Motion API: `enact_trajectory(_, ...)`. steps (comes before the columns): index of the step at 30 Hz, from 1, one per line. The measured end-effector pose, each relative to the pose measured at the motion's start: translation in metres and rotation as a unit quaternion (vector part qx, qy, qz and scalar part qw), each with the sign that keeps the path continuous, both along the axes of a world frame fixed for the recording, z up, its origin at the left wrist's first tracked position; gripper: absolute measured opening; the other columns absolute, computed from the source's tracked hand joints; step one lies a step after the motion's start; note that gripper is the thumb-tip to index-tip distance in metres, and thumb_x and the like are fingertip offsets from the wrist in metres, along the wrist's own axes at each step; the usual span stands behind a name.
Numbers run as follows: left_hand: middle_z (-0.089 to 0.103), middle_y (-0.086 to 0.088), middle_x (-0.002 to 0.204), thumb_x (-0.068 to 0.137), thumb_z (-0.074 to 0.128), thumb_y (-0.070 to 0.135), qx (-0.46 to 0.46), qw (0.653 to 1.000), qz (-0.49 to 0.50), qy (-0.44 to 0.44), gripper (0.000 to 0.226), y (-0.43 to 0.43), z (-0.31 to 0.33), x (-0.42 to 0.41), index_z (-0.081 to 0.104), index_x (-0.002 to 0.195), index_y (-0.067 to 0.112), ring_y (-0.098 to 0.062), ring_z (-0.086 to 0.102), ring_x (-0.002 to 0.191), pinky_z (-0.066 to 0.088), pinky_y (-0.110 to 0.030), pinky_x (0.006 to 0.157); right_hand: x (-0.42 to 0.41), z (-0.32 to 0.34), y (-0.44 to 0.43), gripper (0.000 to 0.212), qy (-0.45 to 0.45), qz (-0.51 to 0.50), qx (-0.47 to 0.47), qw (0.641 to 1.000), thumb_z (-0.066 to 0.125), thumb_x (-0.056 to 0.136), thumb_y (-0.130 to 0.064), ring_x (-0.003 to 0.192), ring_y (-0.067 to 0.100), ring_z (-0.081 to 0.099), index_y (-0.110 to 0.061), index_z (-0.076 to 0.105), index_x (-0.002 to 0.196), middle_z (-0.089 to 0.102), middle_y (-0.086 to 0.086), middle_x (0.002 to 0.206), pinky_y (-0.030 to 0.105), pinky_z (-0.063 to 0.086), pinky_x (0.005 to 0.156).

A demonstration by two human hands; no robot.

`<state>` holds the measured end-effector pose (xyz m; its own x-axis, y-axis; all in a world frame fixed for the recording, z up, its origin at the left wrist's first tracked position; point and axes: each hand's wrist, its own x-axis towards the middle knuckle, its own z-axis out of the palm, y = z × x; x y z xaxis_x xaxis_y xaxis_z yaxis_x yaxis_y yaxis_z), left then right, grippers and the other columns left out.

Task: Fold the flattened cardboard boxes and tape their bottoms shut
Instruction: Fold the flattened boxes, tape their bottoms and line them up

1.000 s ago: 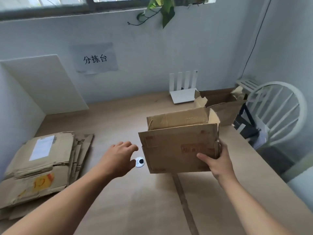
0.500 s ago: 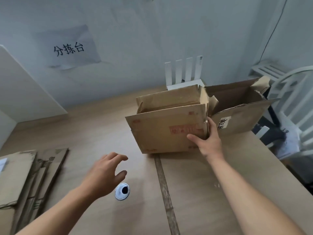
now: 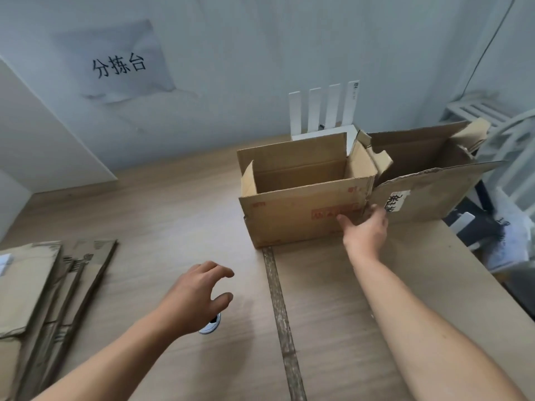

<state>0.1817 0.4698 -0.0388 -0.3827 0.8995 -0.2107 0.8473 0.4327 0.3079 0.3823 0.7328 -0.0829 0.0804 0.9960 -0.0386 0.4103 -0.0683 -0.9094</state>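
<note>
A brown cardboard box (image 3: 301, 215) stands upright on the wooden table (image 3: 162, 221), top flaps up and its inside showing. My right hand (image 3: 363, 230) lies against its front right corner with thumb spread and fingers fairly straight, not wrapped round an edge. My left hand (image 3: 199, 296) hovers over the table with loosely curled fingers and holds nothing. It partly hides a small white round roll (image 3: 210, 327) beneath it. A stack of flattened cardboard boxes (image 3: 37, 287) lies at the left edge.
A second, larger opened box (image 3: 428, 183) stands touching the first on its right. Behind them a white router (image 3: 324, 111) sits against the wall. A white chair (image 3: 509, 157) and dark clutter lie past the table's right edge. A dark seam (image 3: 280, 314) runs down the tabletop.
The box went from held in the air to standing on the table beside the larger box. My right hand loosened its grip on the box's right edge. My left hand stayed over the white roll.
</note>
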Motion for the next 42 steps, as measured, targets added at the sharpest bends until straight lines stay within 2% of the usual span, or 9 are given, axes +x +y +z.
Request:
enact_trajectory(4,0.055,0.017,0.125,0.066,0.028,0.07,0.0,1.0,0.013,-0.007,0.079,-0.013,0.007,0.0,0.059,0.129,0.032,-0.009,0.049,0.119,0.04,-0.027,0.098,0.003,0.014,-0.011,0.073,-0.002,-0.014,-0.037,0.999,0.076,0.086,-0.031,0.129,0.036,0.045,-0.009,0.039,0.145,0.044,0.018,0.142,0.04,0.036,0.101)
enact_trajectory(7,0.054,0.015,0.126,0.081,0.048,0.059,0.002,0.999,0.031,-0.013,0.058,-0.027,0.02,0.001,0.057,0.131,0.031,-0.01,0.049,0.121,0.041,-0.029,0.1,0.006,0.023,-0.038,0.063,-0.011,-0.008,-0.059,0.998,0.068,0.091,-0.034,0.128,0.034,0.046,-0.01,0.043,0.143,0.045,0.017,0.142,0.039,0.036,0.101)
enact_trajectory(11,0.053,0.014,0.131,0.092,0.059,0.04,0.012,0.998,0.051,0.029,0.043,-0.063,0.033,-0.007,0.053,0.134,0.032,-0.012,0.049,0.123,0.045,-0.035,0.098,-0.003,0.028,-0.105,0.022,-0.096,0.155,0.001,0.983,0.057,0.096,-0.029,0.103,0.029,0.055,-0.013,0.063,0.11,0.058,0.011,0.118,0.03,0.037,0.08)
enact_trajectory(14,0.052,0.012,0.134,0.091,0.058,0.044,-0.001,0.996,0.042,0.082,0.044,-0.101,0.049,-0.015,0.051,0.133,0.032,-0.013,0.048,0.124,0.045,-0.033,0.098,-0.026,0.042,-0.165,0.021,-0.201,0.317,0.093,0.922,0.051,0.098,-0.034,0.093,0.028,0.058,-0.017,0.06,0.089,0.059,0.004,0.098,0.034,0.041,0.073)
enact_trajectory(17,0.051,0.01,0.136,0.092,0.055,0.046,-0.029,0.991,0.025,0.127,0.045,-0.147,0.068,-0.024,0.05,0.134,0.03,-0.015,0.046,0.126,0.04,-0.031,0.1,-0.06,0.064,-0.225,0.026,-0.315,0.436,0.182,0.823,0.045,0.099,-0.042,0.105,0.028,0.057,-0.021,0.06,0.104,0.06,0.001,0.109,0.037,0.041,0.082)
enact_trajectory(23,0.051,0.005,0.135,0.092,0.052,0.046,-0.044,0.987,0.077,0.133,0.044,-0.263,0.087,-0.069,0.051,0.132,0.029,-0.019,0.048,0.124,0.042,-0.035,0.097,-0.132,0.104,-0.348,0.035,-0.402,0.503,0.27,0.716,0.039,0.102,-0.044,0.109,0.031,0.055,-0.02,0.056,0.12,0.058,0.004,0.118,0.039,0.04,0.087)
enact_trajectory(31,0.055,0.0,0.131,0.09,0.053,0.043,-0.039,0.982,0.15,0.104,0.041,-0.411,0.087,-0.149,0.055,0.127,0.026,-0.024,0.052,0.12,0.043,-0.038,0.098,-0.225,0.118,-0.496,0.036,-0.458,0.536,0.266,0.657,0.04,0.1,-0.045,0.111,0.033,0.055,-0.022,0.052,0.124,0.058,0.007,0.121,0.041,0.042,0.086)
enact_trajectory(37,0.05,-0.002,0.135,0.093,0.052,0.041,-0.036,0.977,0.183,0.103,0.045,-0.45,0.069,-0.215,0.051,0.134,0.024,-0.027,0.047,0.123,0.041,-0.041,0.101,-0.288,0.112,-0.536,0.042,-0.459,0.538,0.263,0.656,0.044,0.098,-0.047,0.118,0.032,0.051,-0.025,0.046,0.134,0.054,0.006,0.132,0.043,0.045,0.089)
enact_trajectory(42,0.027,0.001,0.154,0.09,0.059,0.039,-0.026,0.977,0.203,0.059,0.068,-0.455,0.032,-0.239,0.029,0.15,0.031,-0.025,0.03,0.139,0.033,-0.043,0.109,-0.321,0.075,-0.545,0.068,-0.456,0.567,0.25,0.638,0.054,0.094,-0.053,0.147,0.027,0.018,-0.03,0.026,0.151,0.026,0.002,0.158,0.047,0.038,0.106)
